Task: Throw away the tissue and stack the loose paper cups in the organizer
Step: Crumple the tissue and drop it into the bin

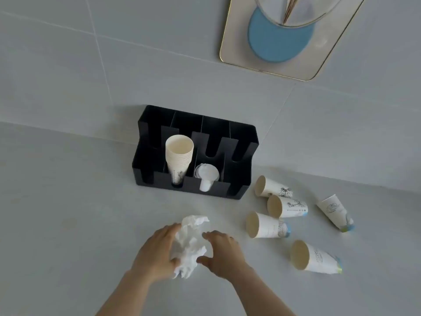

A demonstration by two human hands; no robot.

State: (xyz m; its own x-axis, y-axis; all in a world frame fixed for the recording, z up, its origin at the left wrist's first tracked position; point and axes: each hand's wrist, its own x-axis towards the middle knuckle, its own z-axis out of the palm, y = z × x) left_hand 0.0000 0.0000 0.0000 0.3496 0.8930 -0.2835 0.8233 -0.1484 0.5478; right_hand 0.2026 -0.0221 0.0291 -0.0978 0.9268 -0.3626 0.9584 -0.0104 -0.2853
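Observation:
A crumpled white tissue [190, 242] lies on the grey counter in front of me. My left hand [155, 253] grips its left side, thumb pressed under it. My right hand [222, 253] touches its right side with fingers spread. Behind the tissue stands a black organizer [237, 179] against the wall, holding a stack of paper cups [178, 156] in one slot and white lids [206, 176] in the slot beside it. Several loose paper cups lie on their sides to the right, the closest ones being a cup [266, 225] and a cup [313, 257].
A cream tray with a gold rim [232, 37] sits at the far right, carrying a blue round mat [273, 44] and a glass vessel [298, 12]. The grey tiled wall meets the counter right behind the organizer.

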